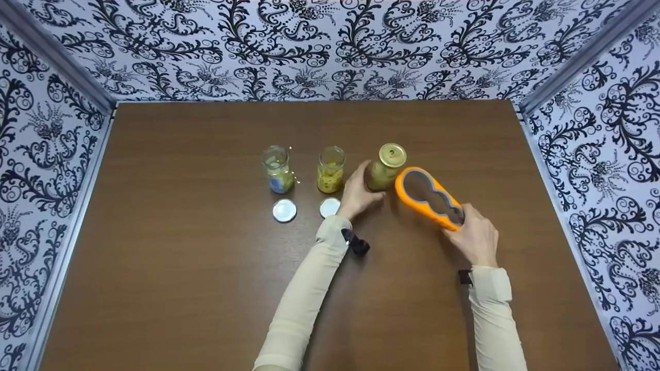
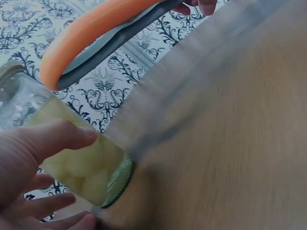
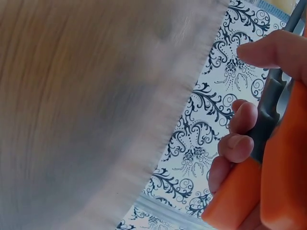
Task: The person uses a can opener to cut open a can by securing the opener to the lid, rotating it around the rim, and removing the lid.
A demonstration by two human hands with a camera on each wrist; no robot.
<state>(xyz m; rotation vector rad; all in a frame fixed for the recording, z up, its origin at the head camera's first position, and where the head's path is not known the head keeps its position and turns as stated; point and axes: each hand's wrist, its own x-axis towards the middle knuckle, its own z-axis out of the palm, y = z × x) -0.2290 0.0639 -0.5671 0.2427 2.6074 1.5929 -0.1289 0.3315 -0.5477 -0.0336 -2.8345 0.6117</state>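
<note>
A closed glass jar [image 1: 382, 176] with a gold lid [image 1: 392, 154] stands right of the middle, pale chunks showing through its glass in the left wrist view. My left hand [image 1: 357, 193] holds it from the left, the thumb [image 2: 67, 136] lying along the glass and the other fingers curved on the far side. Just right of the jar is an orange jar opener [image 1: 420, 207] with a grey toothed inner edge. My right hand [image 1: 477, 237] grips its near end, fingers [image 3: 237, 146] curled round the handles. The opener's wide loop points at the jar, close beside the lid.
Left of my left hand stand two lidless jars, one with yellow pieces [image 1: 330, 178] and one with a blue label [image 1: 278, 178]. Two white lids [image 1: 284, 211] lie before them, one partly behind my left wrist. Patterned walls [image 1: 309, 51] enclose the brown table [image 1: 196, 257].
</note>
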